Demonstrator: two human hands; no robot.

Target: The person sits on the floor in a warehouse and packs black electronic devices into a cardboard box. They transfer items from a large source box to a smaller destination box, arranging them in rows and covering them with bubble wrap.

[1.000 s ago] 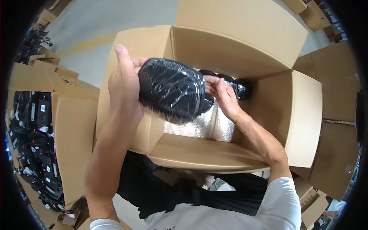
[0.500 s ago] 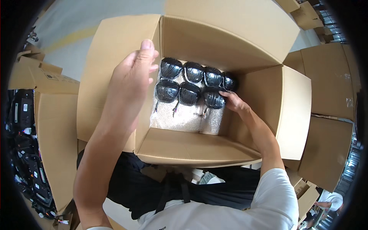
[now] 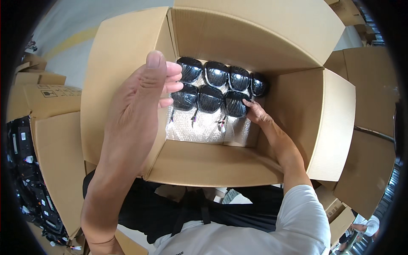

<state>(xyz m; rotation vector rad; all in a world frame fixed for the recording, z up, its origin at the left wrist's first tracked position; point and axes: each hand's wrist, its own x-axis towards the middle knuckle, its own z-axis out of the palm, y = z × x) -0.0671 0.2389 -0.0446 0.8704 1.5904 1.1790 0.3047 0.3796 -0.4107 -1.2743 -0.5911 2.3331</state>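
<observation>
A large open cardboard box [image 3: 216,163] stands before me, its bottom lined with bubble wrap [image 3: 191,127]. Black glossy rounded housings in clear film sit there in two rows; the near ones trail short wires. My right hand [image 3: 257,113] grips the right-hand housing [image 3: 235,104] of the near row by its right side, thumb on top, other fingers mostly hidden. Above the box's left side my left hand [image 3: 146,87] is raised, fingers apart and nothing visible in it. It is close to the left housing [image 3: 185,97] of the near row.
On the left, another box [image 3: 59,157] holds black parts with wires and connectors [image 3: 36,187]. Tall cardboard boxes [image 3: 369,89] stand at the right. The open flaps [image 3: 121,85] of my box spread outward. At the lower right edge another person [image 3: 369,225] is partly visible.
The right hand's housing has settled into line with the near row, its wires now showing below it. My left hand has shifted slightly down and left, with its fingers more spread.
</observation>
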